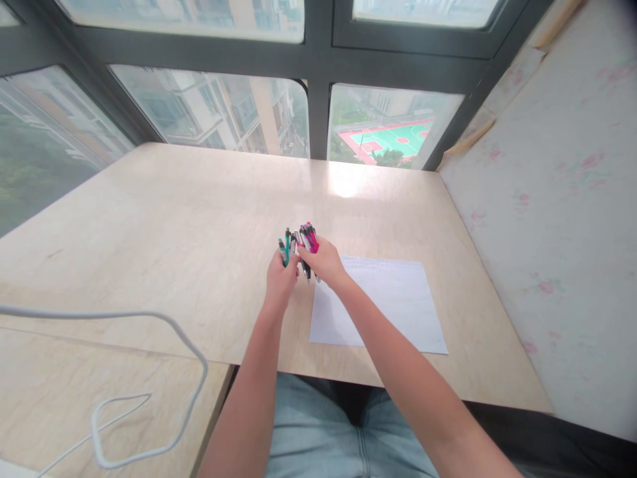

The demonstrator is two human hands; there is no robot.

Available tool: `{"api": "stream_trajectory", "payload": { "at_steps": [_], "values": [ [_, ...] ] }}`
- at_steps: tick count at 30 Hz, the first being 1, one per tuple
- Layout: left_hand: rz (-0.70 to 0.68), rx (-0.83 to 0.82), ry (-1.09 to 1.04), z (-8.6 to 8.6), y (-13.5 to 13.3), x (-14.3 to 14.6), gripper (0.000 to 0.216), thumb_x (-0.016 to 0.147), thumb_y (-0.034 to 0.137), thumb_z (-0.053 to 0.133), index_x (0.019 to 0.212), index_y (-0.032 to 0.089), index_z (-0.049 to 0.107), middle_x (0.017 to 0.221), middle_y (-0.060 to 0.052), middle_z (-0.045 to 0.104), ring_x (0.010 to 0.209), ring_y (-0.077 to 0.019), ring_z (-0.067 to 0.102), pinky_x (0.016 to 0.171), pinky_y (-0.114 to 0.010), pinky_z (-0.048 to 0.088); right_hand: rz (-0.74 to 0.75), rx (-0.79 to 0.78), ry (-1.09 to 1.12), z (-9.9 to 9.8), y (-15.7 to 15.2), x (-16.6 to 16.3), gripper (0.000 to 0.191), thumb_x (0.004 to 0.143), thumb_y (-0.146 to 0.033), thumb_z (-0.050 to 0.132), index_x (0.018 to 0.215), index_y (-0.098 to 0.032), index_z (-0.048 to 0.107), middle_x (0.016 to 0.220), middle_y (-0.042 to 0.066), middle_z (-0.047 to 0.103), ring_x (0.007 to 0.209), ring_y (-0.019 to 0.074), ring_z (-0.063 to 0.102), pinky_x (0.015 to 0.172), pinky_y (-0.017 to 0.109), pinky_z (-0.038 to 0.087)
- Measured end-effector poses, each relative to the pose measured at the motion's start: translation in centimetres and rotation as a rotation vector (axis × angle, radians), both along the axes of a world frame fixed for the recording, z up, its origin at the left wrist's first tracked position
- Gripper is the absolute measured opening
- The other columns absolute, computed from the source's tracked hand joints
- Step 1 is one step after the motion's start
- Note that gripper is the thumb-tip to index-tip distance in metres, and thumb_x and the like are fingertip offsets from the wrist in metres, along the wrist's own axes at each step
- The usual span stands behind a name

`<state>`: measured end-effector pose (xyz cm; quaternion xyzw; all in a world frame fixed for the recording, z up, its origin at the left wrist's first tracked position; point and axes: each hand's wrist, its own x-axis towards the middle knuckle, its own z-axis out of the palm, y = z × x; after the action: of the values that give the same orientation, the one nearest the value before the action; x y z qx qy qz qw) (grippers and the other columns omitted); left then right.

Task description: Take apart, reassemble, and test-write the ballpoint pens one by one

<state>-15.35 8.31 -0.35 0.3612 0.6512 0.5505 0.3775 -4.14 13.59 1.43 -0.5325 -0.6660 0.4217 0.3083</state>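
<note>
My left hand (283, 277) is closed around a few pens with teal parts (287, 244), their upper ends poking up past the fingers. Right beside it, my right hand (323, 259) grips a bunch of several pink and black pens (309, 236); their dark tips point down below the fingers. Both hands are close together, just above the wooden tabletop, and the two bunches almost touch. Partly under my right forearm lies a white sheet of paper (393, 305) with faint lines of writing along its top edge.
The pale wooden tabletop (199, 245) runs back to dark-framed windows (318, 119). A grey-white cable (124, 313) loops over the left side. A wall with flowered paper (557, 232) bounds the right. The table's front edge lies above my lap.
</note>
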Motion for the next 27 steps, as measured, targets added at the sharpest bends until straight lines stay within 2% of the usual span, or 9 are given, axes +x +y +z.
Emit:
{"api": "stream_trajectory", "payload": {
  "at_steps": [1, 2, 4, 7, 10, 13, 16, 19, 27],
  "values": [
    [0.009, -0.001, 0.078, 0.2, 0.1, -0.9, 0.016, 0.079, 0.034, 0.063, 0.085, 0.021, 0.058, 0.063, 0.003, 0.056, 0.056, -0.0141, 0.053, 0.055, -0.026, 0.041, 0.011, -0.010, -0.028, -0.3, 0.2, -0.6, 0.022, 0.082, -0.039, 0.055, 0.089, -0.019, 0.061, 0.080, 0.002, 0.066, 0.073, 0.0167, 0.060, 0.064, 0.025, 0.044],
    [0.004, -0.005, 0.294, 0.3, 0.3, -1.8, 0.013, 0.080, 0.032, 0.059, 0.087, 0.021, 0.060, 0.069, 0.001, 0.060, 0.063, -0.0167, 0.057, 0.061, -0.028, 0.044, 0.028, -0.022, -0.059, -0.5, 0.4, -1.1, 0.021, 0.083, -0.038, 0.054, 0.090, -0.019, 0.060, 0.081, 0.003, 0.066, 0.074, 0.0171, 0.060, 0.064, 0.025, 0.043],
    [0.008, -0.032, 0.610, 0.6, 0.5, -3.4, 0.022, 0.084, 0.030, 0.054, 0.103, 0.023, 0.061, 0.082, -0.003, 0.066, 0.076, -0.0221, 0.062, 0.072, -0.034, 0.046, 0.077, -0.040, -0.100, -0.9, 0.8, -2.1, 0.020, 0.083, -0.038, 0.055, 0.087, -0.019, 0.060, 0.079, 0.003, 0.066, 0.074, 0.0175, 0.061, 0.063, 0.025, 0.043],
    [-0.072, -0.045, 0.797, 0.4, 0.7, -5.1, 0.037, 0.085, 0.028, 0.050, 0.122, 0.024, 0.056, 0.097, -0.008, 0.070, 0.087, -0.0274, 0.065, 0.078, -0.040, 0.047, 0.150, -0.049, -0.127, -1.3, 1.3, -3.4, 0.021, 0.080, -0.041, 0.061, 0.077, -0.020, 0.060, 0.073, 0.003, 0.066, 0.071, 0.0192, 0.062, 0.061, 0.026, 0.043],
    [-0.131, 0.013, 0.824, -0.5, 1.0, -5.9, 0.043, 0.082, 0.024, 0.052, 0.124, 0.022, 0.056, 0.108, -0.010, 0.070, 0.096, -0.0281, 0.064, 0.085, -0.041, 0.048, 0.139, -0.048, -0.176, -1.6, 1.7, -3.9, 0.024, 0.080, -0.042, 0.061, 0.078, -0.018, 0.060, 0.077, 0.008, 0.068, 0.075, 0.0239, 0.063, 0.064, 0.030, 0.044],
    [-0.114, 0.064, 0.733, -1.5, 1.1, -6.2, 0.041, 0.080, 0.023, 0.054, 0.120, 0.020, 0.059, 0.107, -0.010, 0.070, 0.094, -0.0244, 0.066, 0.087, -0.039, 0.049, 0.069, -0.036, -0.218, -1.7, 1.7, -3.7, 0.021, 0.084, -0.033, 0.057, 0.093, -0.015, 0.061, 0.091, 0.013, 0.069, 0.086, 0.0263, 0.064, 0.072, 0.032, 0.046],
    [-0.072, 0.103, 0.615, -2.2, 1.0, -6.0, 0.039, 0.081, 0.023, 0.052, 0.119, 0.019, 0.058, 0.101, -0.007, 0.071, 0.087, -0.0204, 0.067, 0.082, -0.034, 0.052, 0.035, -0.010, -0.234, -1.8, 1.3, -3.4, 0.019, 0.084, -0.020, 0.054, 0.101, -0.016, 0.059, 0.099, 0.012, 0.069, 0.095, 0.0242, 0.063, 0.080, 0.032, 0.045],
    [-0.062, 0.151, 0.588, -2.6, 0.8, -5.9, 0.037, 0.082, 0.025, 0.052, 0.118, 0.019, 0.059, 0.105, -0.008, 0.070, 0.091, -0.0202, 0.066, 0.082, -0.033, 0.052, 0.061, 0.014, -0.222, -1.8, 0.8, -3.3, 0.018, 0.081, -0.015, 0.056, 0.098, -0.016, 0.062, 0.098, 0.011, 0.070, 0.093, 0.0234, 0.064, 0.081, 0.031, 0.046],
    [-0.288, 0.258, 0.916, -2.0, 0.9, -6.7, 0.031, 0.081, 0.023, 0.054, 0.108, 0.023, 0.069, 0.112, -0.008, 0.066, 0.109, -0.0250, 0.059, 0.099, -0.041, 0.043, 0.103, 0.023, -0.164, -1.9, -0.2, -2.2, 0.019, 0.082, -0.012, 0.052, 0.084, -0.019, 0.069, 0.091, 0.007, 0.073, 0.087, 0.0206, 0.065, 0.077, 0.028, 0.046]
  ]
}}
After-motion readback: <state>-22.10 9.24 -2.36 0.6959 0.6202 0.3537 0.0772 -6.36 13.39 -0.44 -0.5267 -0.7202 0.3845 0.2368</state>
